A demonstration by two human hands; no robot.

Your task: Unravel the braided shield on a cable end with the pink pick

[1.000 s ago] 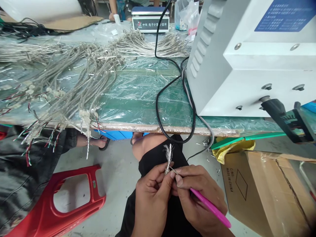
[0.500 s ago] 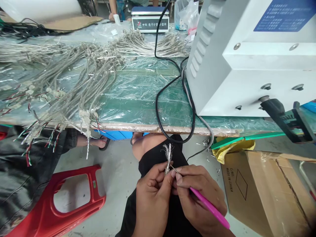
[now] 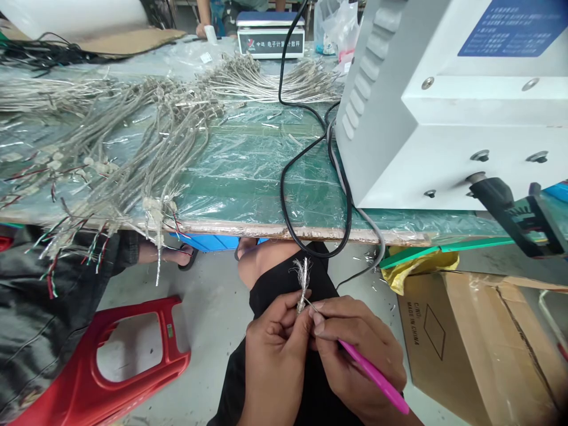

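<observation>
1. The left hand [image 3: 277, 349] makes a narrow, closed pinch, with the thumb against the bent forefinger. It holds the end of a braided cable [image 3: 303, 278], whose pale frayed strands stand up above the fingertips, over the person's lap.
2. Just beside it, the right hand [image 3: 355, 355] closes around a pink-handled pick [image 3: 373, 376] in a narrow, pen-like grip. The pick's thin metal tip [image 3: 310, 305] meets the strands just above the left pinch.
3. This fine work likely goes best with the left pinch kept firm and the tip kept low, using short, shallow strokes so that the thin strands part rather than snap.
4. Beneath the hands are black shorts [image 3: 270, 287] and a bare knee [image 3: 266, 260]. A red plastic stool [image 3: 142, 355] stands on the floor to the left, and a cardboard box [image 3: 439, 349] sits to the right.
5. Ahead, the worktop edge [image 3: 266, 231] carries a green mat [image 3: 248, 177] under clear film. Bundles of finished-looking braided cables [image 3: 164, 142] lie across it, their coloured wire ends hanging over the edge.
6. A black power cord [image 3: 284, 177] curves beside a white machine [image 3: 444, 142]. Farther off stands a digital counting scale [image 3: 270, 35], with a co-worker's hand [image 3: 200, 29] near it.
</observation>
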